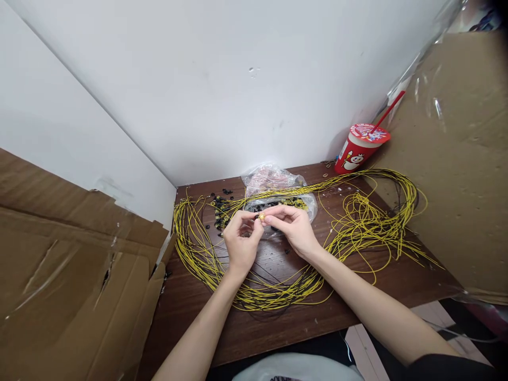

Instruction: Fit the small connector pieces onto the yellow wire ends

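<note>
Between the fingertips of both hands is a small yellow part [261, 217], too small to name more exactly. My left hand [243, 238] pinches it from the left, thumb and forefinger together. From the right, my right hand [292, 227] grips the same piece in a pinch. Just behind the hands lies a clear plastic bag [273, 182] with small black and yellow pieces [293, 203] at its front. More black parts [220, 214] are grouped left of the bag. A large loop of yellow and black wires [278, 293] runs around the hands on the table.
A red paper cup with a straw [353, 153] stands at the back right corner of the brown table [286, 330]. Cardboard [71, 275] borders the left side, and another cardboard sheet [456, 174] the right. A white wall [222, 90] rises behind.
</note>
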`<state>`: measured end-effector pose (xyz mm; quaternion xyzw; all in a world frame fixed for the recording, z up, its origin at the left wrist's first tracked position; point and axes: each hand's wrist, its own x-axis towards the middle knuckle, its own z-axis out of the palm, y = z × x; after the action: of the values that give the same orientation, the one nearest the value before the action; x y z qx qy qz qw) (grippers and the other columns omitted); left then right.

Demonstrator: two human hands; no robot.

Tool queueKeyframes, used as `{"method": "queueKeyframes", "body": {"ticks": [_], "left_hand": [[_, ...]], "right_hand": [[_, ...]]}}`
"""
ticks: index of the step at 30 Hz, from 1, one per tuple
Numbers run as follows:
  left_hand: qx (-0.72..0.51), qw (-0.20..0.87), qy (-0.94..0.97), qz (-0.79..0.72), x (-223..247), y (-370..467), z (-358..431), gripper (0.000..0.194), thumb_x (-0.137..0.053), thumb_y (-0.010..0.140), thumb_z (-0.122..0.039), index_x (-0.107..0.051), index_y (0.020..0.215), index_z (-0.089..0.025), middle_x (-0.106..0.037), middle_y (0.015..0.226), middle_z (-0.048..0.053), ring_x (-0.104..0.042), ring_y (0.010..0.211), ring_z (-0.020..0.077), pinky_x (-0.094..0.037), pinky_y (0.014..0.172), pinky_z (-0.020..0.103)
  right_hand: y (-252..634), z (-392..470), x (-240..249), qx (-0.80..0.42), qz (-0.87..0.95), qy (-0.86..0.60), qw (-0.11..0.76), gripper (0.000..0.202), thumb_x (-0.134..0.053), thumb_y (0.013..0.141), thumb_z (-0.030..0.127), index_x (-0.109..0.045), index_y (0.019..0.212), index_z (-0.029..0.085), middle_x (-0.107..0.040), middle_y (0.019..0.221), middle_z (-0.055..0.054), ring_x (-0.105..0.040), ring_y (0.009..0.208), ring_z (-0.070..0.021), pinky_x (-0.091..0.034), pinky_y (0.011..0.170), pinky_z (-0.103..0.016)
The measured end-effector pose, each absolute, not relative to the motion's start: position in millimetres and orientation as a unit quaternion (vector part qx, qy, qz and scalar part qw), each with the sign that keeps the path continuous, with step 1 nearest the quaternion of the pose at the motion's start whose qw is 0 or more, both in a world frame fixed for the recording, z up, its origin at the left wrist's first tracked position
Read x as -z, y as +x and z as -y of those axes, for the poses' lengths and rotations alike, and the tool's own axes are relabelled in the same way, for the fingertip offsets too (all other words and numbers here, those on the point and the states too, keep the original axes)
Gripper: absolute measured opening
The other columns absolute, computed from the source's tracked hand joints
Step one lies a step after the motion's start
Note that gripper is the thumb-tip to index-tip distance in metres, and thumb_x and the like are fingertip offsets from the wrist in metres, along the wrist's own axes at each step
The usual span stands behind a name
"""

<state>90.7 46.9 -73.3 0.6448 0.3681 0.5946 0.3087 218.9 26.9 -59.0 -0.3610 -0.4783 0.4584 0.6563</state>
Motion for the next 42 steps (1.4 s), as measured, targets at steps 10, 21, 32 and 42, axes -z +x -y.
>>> {"method": "queueKeyframes", "body": {"ticks": [10, 21, 32, 42], "left_hand": [[-0.585, 0.284, 0.670, -0.357, 75.4, 88.2, -50.3, 0.011, -0.061, 0.080, -0.025, -0.064, 0.087, -0.018, -0.061, 0.082, 0.002, -0.057, 0.066, 0.0099, -0.048, 0.056, 0.020], [-0.578, 0.288, 0.693, -0.320, 69.0, 85.2, -53.8, 0.009, -0.065, 0.078, -0.026, -0.067, 0.079, -0.017, -0.066, 0.082, 0.005, -0.062, 0.075, 0.0139, -0.050, 0.062, 0.024], [-0.573, 0.249, 0.717, -0.310, 66.8, 83.2, -55.6, 0.007, -0.065, 0.078, -0.023, -0.068, 0.073, -0.018, -0.067, 0.076, 0.004, -0.061, 0.071, 0.0138, -0.048, 0.063, 0.024], [-0.578, 0.236, 0.718, -0.308, 71.7, 84.8, -55.3, 0.008, -0.064, 0.078, -0.020, -0.065, 0.071, -0.017, -0.064, 0.072, 0.003, -0.059, 0.068, 0.0132, -0.046, 0.065, 0.025]], "right_hand": [[219.1, -22.5, 60.0, -0.302, 0.561, -0.416, 0.649, 0.010, -0.066, 0.079, 0.028, -0.067, 0.078, 0.018, -0.066, 0.086, -0.005, -0.062, 0.084, -0.0161, -0.051, 0.076, -0.030], [223.0, -24.9, 63.0, -0.246, 0.593, -0.432, 0.633, 0.009, -0.063, 0.082, 0.025, -0.066, 0.078, 0.017, -0.066, 0.085, -0.005, -0.061, 0.082, -0.0165, -0.049, 0.074, -0.030], [222.2, -23.1, 64.4, -0.167, 0.634, -0.449, 0.607, 0.007, -0.059, 0.084, 0.018, -0.064, 0.079, 0.018, -0.066, 0.084, -0.004, -0.060, 0.079, -0.0156, -0.048, 0.072, -0.029], [219.6, -22.8, 65.3, -0.179, 0.631, -0.455, 0.603, 0.008, -0.060, 0.084, 0.019, -0.064, 0.077, 0.017, -0.067, 0.083, -0.004, -0.061, 0.078, -0.0156, -0.047, 0.073, -0.029]]}}
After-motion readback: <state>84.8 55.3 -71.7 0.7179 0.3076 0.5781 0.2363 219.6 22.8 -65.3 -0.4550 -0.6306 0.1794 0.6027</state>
